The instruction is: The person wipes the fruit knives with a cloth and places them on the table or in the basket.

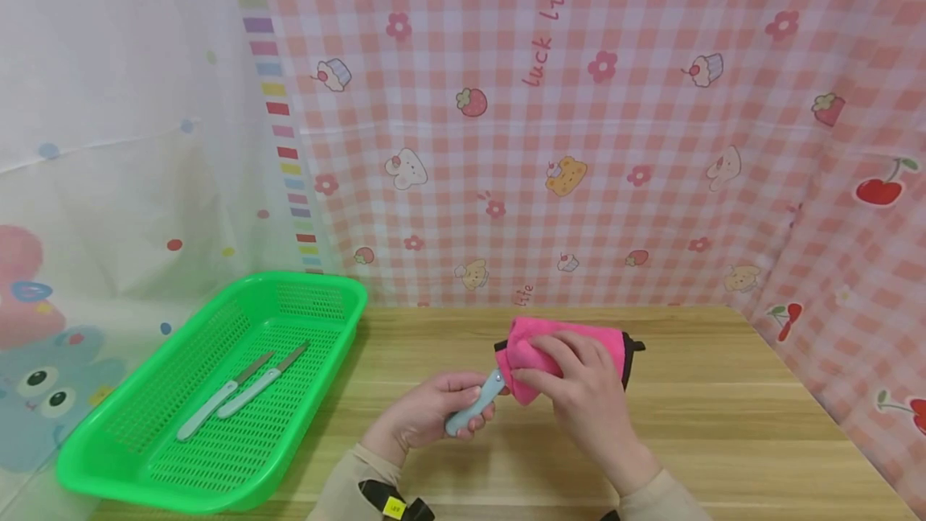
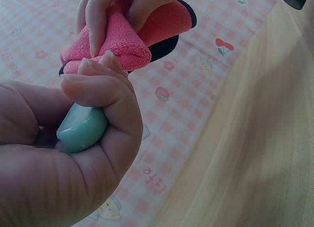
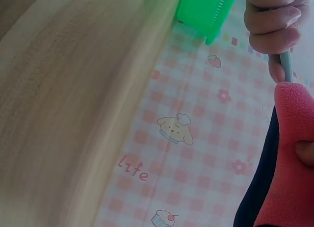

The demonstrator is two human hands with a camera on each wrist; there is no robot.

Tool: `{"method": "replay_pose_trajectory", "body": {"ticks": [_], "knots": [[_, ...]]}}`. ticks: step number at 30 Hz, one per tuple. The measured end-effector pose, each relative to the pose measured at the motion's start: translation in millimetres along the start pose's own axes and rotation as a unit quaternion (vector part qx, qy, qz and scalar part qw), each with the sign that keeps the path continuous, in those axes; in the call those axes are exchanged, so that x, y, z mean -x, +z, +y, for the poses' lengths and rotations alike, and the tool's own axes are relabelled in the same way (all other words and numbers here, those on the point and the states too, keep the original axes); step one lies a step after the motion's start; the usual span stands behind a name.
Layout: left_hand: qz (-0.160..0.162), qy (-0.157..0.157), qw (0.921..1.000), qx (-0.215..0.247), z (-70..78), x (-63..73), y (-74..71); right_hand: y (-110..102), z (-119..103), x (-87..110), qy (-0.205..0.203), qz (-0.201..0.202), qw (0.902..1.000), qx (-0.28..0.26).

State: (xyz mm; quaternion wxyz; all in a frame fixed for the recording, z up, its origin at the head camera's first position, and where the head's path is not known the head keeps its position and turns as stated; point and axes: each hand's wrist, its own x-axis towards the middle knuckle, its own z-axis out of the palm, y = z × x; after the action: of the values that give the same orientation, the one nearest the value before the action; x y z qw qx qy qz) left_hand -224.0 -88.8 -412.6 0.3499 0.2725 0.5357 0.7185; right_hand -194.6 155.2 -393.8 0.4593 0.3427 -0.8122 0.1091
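Observation:
Near the front middle of the table, my left hand [image 1: 437, 412] grips the pale blue-green handle of a knife [image 1: 473, 407]. The handle's rounded butt end pokes out of the curled fingers in the left wrist view. My right hand [image 1: 582, 372] pinches a folded pink cloth [image 1: 608, 336] with black edging around the knife just beyond the handle. The cloth covers the blade, so none of it shows. Seen from the right wrist, the cloth [image 3: 297, 119] meets the handle right below the left hand [image 3: 272, 21].
To the left stands a green perforated plastic basket [image 1: 347, 320]. Two knives [image 1: 206, 412] with pale blue handles lie inside it, side by side. The wooden table [image 1: 723, 424] ends at a pink checked curtain [image 1: 506, 248] behind and to the right.

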Motion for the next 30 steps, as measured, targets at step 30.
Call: {"method": "replay_pose_trajectory", "body": {"ticks": [30], "knots": [[0.019,-0.009,0.9997,-0.01,1.0,0.5,-2.4,7,24,-4.2,0.048,0.03,0.9983,0.006]]}}
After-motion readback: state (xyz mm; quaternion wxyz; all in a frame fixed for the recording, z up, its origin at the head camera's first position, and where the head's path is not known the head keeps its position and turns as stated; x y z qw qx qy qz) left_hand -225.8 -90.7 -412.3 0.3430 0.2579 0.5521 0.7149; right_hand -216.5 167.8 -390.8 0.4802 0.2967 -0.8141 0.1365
